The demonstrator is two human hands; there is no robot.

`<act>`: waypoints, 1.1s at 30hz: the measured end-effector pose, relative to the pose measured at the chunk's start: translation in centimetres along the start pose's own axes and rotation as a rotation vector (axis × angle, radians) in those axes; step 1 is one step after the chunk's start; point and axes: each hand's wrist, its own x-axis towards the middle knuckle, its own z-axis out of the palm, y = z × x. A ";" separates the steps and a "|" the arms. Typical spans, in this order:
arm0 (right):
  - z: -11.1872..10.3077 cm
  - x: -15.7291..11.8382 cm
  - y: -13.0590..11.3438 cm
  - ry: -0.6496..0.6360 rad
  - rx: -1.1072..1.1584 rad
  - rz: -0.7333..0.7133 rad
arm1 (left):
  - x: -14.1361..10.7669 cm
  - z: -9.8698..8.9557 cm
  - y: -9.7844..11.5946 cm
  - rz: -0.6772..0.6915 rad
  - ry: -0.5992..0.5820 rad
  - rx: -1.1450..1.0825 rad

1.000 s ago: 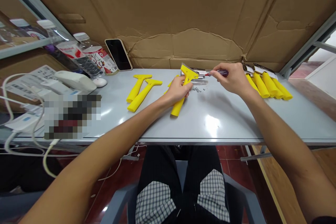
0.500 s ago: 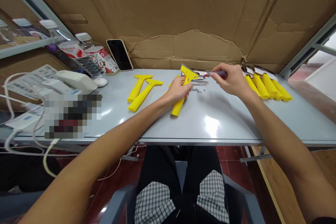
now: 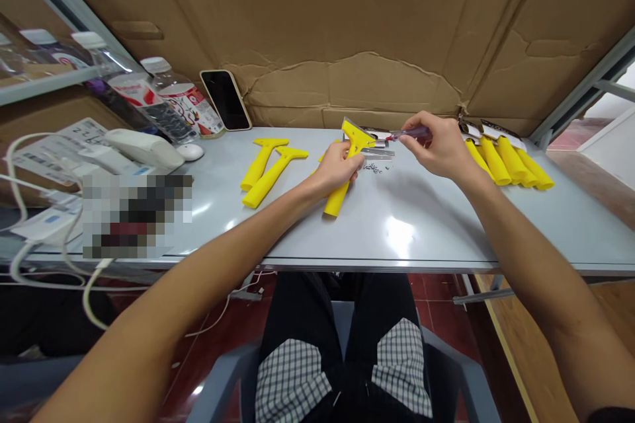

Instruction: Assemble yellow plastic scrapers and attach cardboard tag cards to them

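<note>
My left hand (image 3: 340,168) is wrapped round a yellow scraper (image 3: 337,201), its wide head tilted up and a thin clear blade along the top edge. My right hand (image 3: 436,142) grips a dark red screwdriver (image 3: 419,134), whose thin shaft points left and meets the scraper's head. Small screws (image 3: 373,168) lie in a loose group on the grey table (image 3: 426,231), between my hands. Behind them are flat metal strips (image 3: 380,153). Two yellow handles (image 3: 270,178) rest left of my left hand; part of another shows behind that hand.
Several yellow scrapers (image 3: 510,160) lie in a row at the right. On the left are a phone (image 3: 225,100) leaning on cardboard, bottles (image 3: 191,102), a white mouse (image 3: 190,152), a white device (image 3: 143,149) and cables. Cardboard (image 3: 367,26) stands behind the table.
Both hands keep their holds, with the screwdriver tip still at the scraper's head. My right hand's fingers have shifted slightly on the handle. The whole view has moved a little.
</note>
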 end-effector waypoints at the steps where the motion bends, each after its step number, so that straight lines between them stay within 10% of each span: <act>1: 0.1 0.1 0.1 0.006 -0.005 0.004 | 0.0 0.0 0.0 -0.002 -0.001 -0.007; 33: 0.2 -0.1 0.6 -0.056 0.078 -0.023 | -0.2 0.1 0.5 0.013 0.006 0.011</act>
